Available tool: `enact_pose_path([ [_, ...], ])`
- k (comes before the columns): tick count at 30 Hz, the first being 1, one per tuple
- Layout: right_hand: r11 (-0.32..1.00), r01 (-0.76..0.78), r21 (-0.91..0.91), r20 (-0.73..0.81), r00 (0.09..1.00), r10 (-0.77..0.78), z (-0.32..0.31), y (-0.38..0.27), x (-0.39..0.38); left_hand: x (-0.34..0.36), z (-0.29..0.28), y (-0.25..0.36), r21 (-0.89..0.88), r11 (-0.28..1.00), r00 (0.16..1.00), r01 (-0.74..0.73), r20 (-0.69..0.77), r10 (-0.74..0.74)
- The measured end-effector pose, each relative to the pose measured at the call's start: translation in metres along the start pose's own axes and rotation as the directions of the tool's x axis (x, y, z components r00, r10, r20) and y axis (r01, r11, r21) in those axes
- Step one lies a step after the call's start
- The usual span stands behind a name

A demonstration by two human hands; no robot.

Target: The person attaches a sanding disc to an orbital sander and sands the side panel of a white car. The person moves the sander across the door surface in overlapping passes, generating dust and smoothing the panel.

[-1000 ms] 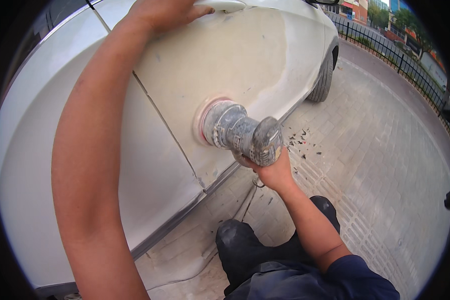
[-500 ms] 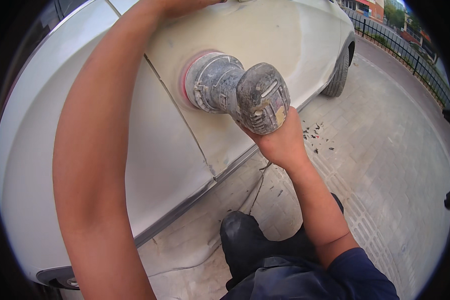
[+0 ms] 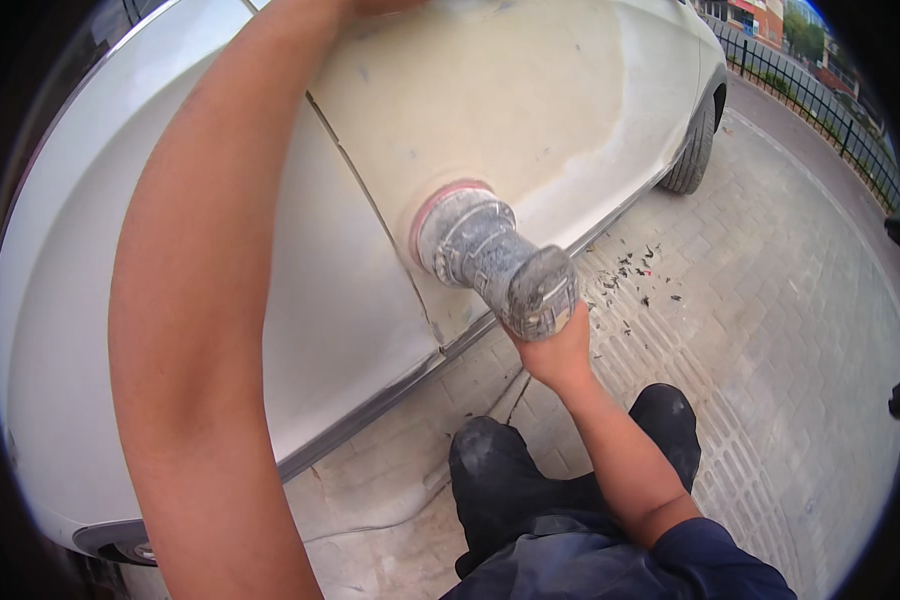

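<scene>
My right hand [image 3: 560,352] is wrapped round the grip of a dusty grey orbital sander [image 3: 485,250], its fingers partly hidden by the tool. The sander's round pad [image 3: 425,215], with a pinkish-red edge, lies against the lower part of a car door panel [image 3: 490,100] covered in pale yellowish filler. Just left of the pad runs the door seam [image 3: 365,185]. My left arm reaches up across the white car body, and only a strip of my left hand [image 3: 385,5] shows at the top edge, by the upper panel; its fingers are cut off.
Along the car's bottom runs a dark sill [image 3: 365,425]. A cable [image 3: 380,525] trails over the paving below, near my knees. Small dark scraps [image 3: 635,270] lie on the pavement right of the sander. The car's wheel [image 3: 692,155] and a black fence [image 3: 810,105] stand farther off.
The sander and my right hand have moved down the panel, toward the sill. My left arm keeps nearly the same place, with less of the hand in view.
</scene>
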State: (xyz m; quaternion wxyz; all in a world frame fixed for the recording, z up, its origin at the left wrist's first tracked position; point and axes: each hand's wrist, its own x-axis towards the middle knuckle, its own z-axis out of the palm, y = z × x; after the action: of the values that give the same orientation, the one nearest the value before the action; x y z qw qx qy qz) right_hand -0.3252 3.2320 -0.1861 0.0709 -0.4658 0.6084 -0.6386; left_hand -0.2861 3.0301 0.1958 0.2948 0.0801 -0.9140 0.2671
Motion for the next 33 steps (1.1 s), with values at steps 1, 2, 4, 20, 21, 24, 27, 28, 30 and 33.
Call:
enact_pose_path([
  [1, 1.000, 0.004, -0.002, 0.011, 1.000, -0.004, -0.006, -0.009, 0.010, -0.001, 0.000, 0.001, -0.008, 1.000, 1.000, 0.007, 0.005, -0.007],
  [2, 1.000, 0.013, -0.004, 0.017, 1.000, -0.013, -0.011, -0.019, 0.021, 0.000, -0.001, 0.002, -0.015, 1.000, 1.000, 0.011, 0.007, -0.011],
  [4, 1.000, 0.017, -0.009, 0.021, 1.000, -0.017, -0.016, -0.035, 0.036, 0.001, -0.002, 0.003, -0.023, 1.000, 1.000, 0.012, 0.007, -0.011],
  [20, 0.994, -0.106, 0.032, -0.015, 0.994, 0.106, 0.020, 0.035, -0.021, 0.000, -0.005, 0.006, -0.084, 0.996, 1.000, 0.030, 0.009, -0.030],
  [21, 0.996, -0.092, 0.010, -0.012, 0.996, 0.092, 0.013, 0.028, -0.012, 0.000, -0.004, 0.006, -0.088, 0.996, 0.999, 0.032, 0.010, -0.031],
  [24, 0.996, -0.043, 0.072, 0.016, 0.999, 0.042, -0.003, 0.009, 0.011, 0.001, -0.003, 0.003, -0.095, 0.995, 1.000, 0.027, 0.010, -0.026],
  [27, 0.995, -0.044, 0.086, 0.025, 0.999, 0.042, -0.001, 0.008, 0.014, 0.004, 0.000, -0.001, -0.089, 0.996, 1.000, 0.023, 0.009, -0.023],
  [28, 0.996, -0.055, 0.066, 0.023, 0.998, 0.054, 0.004, 0.013, 0.009, 0.004, 0.001, -0.002, -0.078, 0.997, 1.000, 0.023, 0.000, -0.023],
  [30, 0.996, -0.072, 0.058, 0.021, 0.997, 0.071, 0.016, 0.030, -0.008, 0.004, 0.002, -0.002, -0.061, 0.998, 1.000, 0.014, -0.016, -0.016],
  [33, 0.990, -0.111, 0.084, 0.028, 0.994, 0.109, 0.032, 0.058, -0.037, 0.003, 0.001, 0.002, -0.058, 0.996, 0.998, 0.064, 0.017, -0.063],
])
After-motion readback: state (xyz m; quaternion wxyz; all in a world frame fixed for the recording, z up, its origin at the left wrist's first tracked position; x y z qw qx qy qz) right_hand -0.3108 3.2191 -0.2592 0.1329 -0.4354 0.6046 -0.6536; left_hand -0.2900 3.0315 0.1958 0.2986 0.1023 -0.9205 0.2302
